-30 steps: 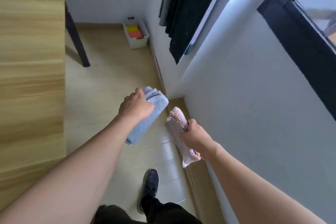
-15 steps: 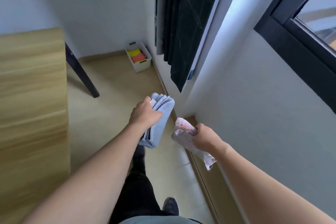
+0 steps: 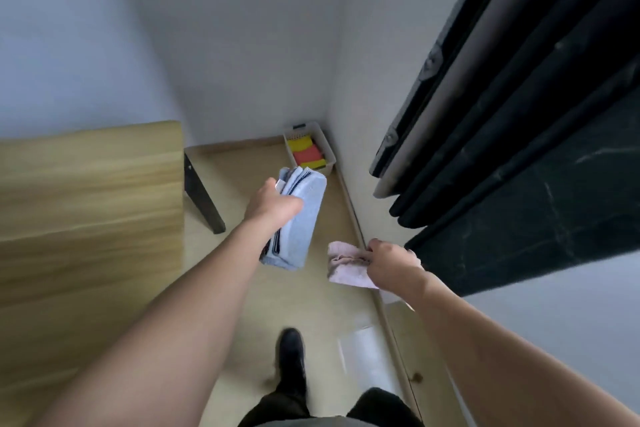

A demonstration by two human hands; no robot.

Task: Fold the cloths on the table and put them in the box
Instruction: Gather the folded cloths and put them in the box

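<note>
My left hand [image 3: 273, 206] grips a stack of folded light-blue cloths [image 3: 299, 229], held out over the floor. My right hand [image 3: 389, 263] grips a folded pink cloth [image 3: 344, 265] lower and to the right, near the wall. A white box [image 3: 323, 144] stands on the floor in the far corner, beyond both hands, with yellow and red folded cloths inside it.
The wooden table [image 3: 86, 204] fills the left side, one dark leg [image 3: 201, 198] standing on the floor. A dark curtain [image 3: 519, 135] hangs along the right wall. My black shoe [image 3: 291, 357] is on the floor below my hands.
I have walked toward the corner, so the box looks nearer and sits just beyond the blue cloths. Both hands keep their cloths and have moved forward.
</note>
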